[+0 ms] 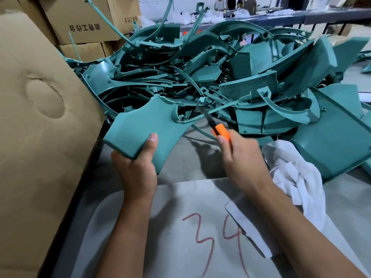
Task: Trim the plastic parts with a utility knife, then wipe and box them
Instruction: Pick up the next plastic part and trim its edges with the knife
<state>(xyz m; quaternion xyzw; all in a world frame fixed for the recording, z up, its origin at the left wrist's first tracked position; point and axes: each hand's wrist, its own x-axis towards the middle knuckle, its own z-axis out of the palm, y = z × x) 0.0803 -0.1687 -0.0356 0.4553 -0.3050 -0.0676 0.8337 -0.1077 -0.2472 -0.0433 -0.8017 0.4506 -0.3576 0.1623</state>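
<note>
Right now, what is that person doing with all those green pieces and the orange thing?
A person is trimming plastic parts. The left hand grips one teal plastic part by its lower edge, and the right hand holds an orange utility knife with its tip at the part's thin curved strip. A big pile of teal parts waits behind on the table. A white cloth lies to the right, and a cardboard box stands on the left.

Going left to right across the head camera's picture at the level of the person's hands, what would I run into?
Cardboard box flap → left hand gripping a teal plastic part → right hand holding the orange utility knife → white cloth.
</note>
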